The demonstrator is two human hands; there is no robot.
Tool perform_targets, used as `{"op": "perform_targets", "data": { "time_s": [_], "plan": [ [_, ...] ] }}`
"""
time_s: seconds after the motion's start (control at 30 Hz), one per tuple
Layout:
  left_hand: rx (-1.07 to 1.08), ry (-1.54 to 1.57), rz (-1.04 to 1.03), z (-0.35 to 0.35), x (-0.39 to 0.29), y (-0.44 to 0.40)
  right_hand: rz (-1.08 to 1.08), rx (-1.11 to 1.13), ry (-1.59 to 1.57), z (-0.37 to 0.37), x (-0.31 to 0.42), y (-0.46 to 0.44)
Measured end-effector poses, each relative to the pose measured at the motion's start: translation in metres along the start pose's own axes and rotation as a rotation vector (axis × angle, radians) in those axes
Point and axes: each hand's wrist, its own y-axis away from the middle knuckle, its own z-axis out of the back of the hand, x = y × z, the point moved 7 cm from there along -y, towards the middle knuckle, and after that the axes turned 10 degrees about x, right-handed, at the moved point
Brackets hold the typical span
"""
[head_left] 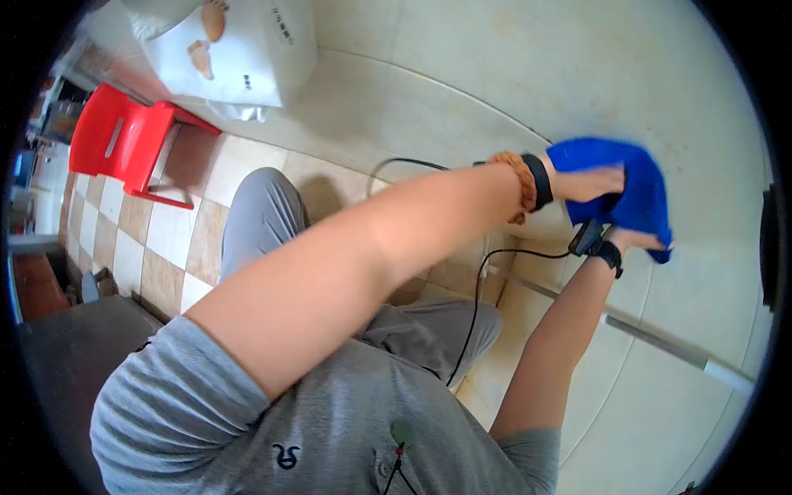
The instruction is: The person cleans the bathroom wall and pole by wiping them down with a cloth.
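Observation:
A blue cloth (631, 157) is bunched against the pale tiled surface at the upper right, its lower corner hanging down. My left hand (596, 184), with a brown scrunchie and a black band at its wrist, grips the cloth near its middle; motion smears the fingers somewhat. Just below, my right hand (639, 240) holds the cloth's lower edge, part of the fingers hidden by the fabric. A black device (586, 238) is strapped to my right wrist, and a black cable (483, 285) runs from it towards my lap.
A white printed bag (247, 58) stands at the upper left. Beyond my knee is a red chair (132, 140) on the checkered floor (161, 247). A metal rail (656, 337) crosses the tiles at the right. A dark surface (70, 355) lies at the lower left.

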Motion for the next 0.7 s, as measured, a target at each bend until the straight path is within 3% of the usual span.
{"op": "perform_targets", "data": {
  "time_s": [0.03,0.1,0.17,0.27,0.3,0.33,0.37,0.4,0.43,0.47,0.5,0.53,0.57,0.6,0.63,0.7],
  "plan": [
    [0.294,0.494,0.489,-0.004,0.014,0.010,-0.041,0.033,-0.031,0.006,-0.019,0.010],
    [0.169,0.381,0.303,-0.020,0.022,0.038,-0.106,-0.057,-0.090,0.011,-0.051,0.040],
    [0.105,0.394,0.450,-0.014,0.029,0.069,-0.133,-0.123,-0.075,0.003,-0.077,0.065],
    [0.413,0.448,0.576,0.010,0.029,0.120,-0.136,-0.195,0.006,-0.023,-0.111,0.102],
    [0.270,0.261,0.333,0.018,0.031,0.148,-0.128,-0.213,0.048,-0.036,-0.122,0.115],
    [0.415,0.136,0.327,0.037,0.029,0.163,-0.120,-0.232,0.087,-0.049,-0.134,0.129],
    [0.514,0.214,0.516,0.061,0.034,0.181,-0.113,-0.248,0.137,-0.065,-0.145,0.143],
    [0.414,0.289,0.543,0.084,0.040,0.215,-0.104,-0.263,0.200,-0.082,-0.156,0.157],
    [0.478,0.406,0.669,0.095,0.051,0.256,-0.098,-0.282,0.269,-0.099,-0.167,0.172],
    [0.423,0.055,0.569,0.096,0.075,0.341,-0.093,-0.301,0.347,-0.117,-0.178,0.187],
    [0.481,0.019,0.721,0.132,0.063,0.342,-0.083,-0.311,0.446,-0.135,-0.185,0.203],
    [0.708,-0.257,0.886,0.157,0.062,0.357,-0.076,-0.334,0.530,-0.152,-0.192,0.217],
    [0.674,-0.455,0.920,0.184,0.059,0.348,-0.060,-0.293,0.627,-0.168,-0.195,0.227],
    [0.640,-0.643,0.965,0.211,0.055,0.339,0.042,-0.093,0.795,-0.196,-0.190,0.231],
    [0.357,-0.712,0.892,0.239,0.041,0.318,0.140,0.118,0.962,-0.233,-0.185,0.243],
    [0.304,-0.695,0.951,0.242,0.047,0.314,0.200,0.065,0.956,-0.252,-0.178,0.237]
  ]
}}
